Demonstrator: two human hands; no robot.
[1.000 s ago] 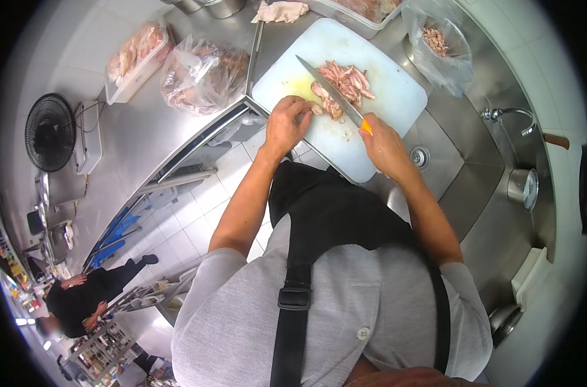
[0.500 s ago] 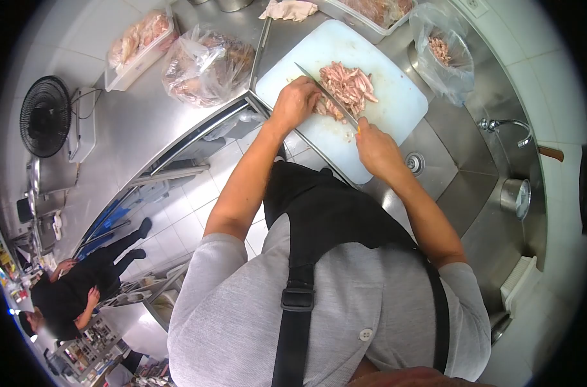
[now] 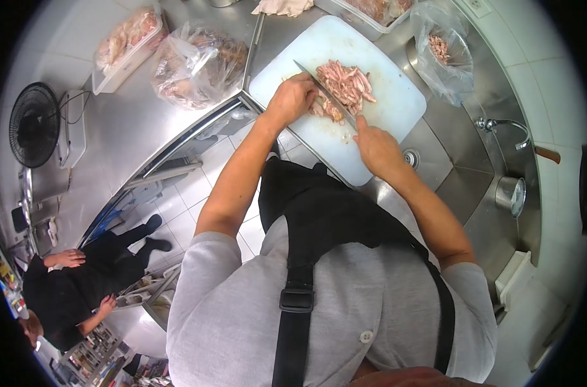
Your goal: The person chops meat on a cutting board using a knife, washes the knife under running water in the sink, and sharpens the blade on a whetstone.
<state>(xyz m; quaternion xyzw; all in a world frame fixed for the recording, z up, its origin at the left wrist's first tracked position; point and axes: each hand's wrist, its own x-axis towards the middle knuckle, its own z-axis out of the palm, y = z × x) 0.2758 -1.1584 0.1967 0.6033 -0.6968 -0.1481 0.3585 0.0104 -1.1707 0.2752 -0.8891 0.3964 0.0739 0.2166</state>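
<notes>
Strips of raw meat (image 3: 346,85) lie in a pile on a white cutting board (image 3: 293,55). My right hand (image 3: 377,149) is closed round the handle of a knife (image 3: 335,102), whose blade slants across the board along the near side of the pile, tip to the upper left. My left hand (image 3: 293,98) is on the board's left part, fingers curled against meat beside the blade. Small cut pieces lie under and beside the blade near those fingers. The fingertips are partly hidden.
A clear bag with chopped meat (image 3: 439,50) stands right of the board, near a faucet (image 3: 500,126) and sink drain (image 3: 411,157). Left are a bag of meat (image 3: 200,64), a meat tub (image 3: 131,45) and a fan (image 3: 34,124). Another person (image 3: 80,284) stands at lower left.
The view has shifted slightly. Both hands and the knife stay at nearly the same place on the board. The other person at lower left has moved, with arms now farther apart.
</notes>
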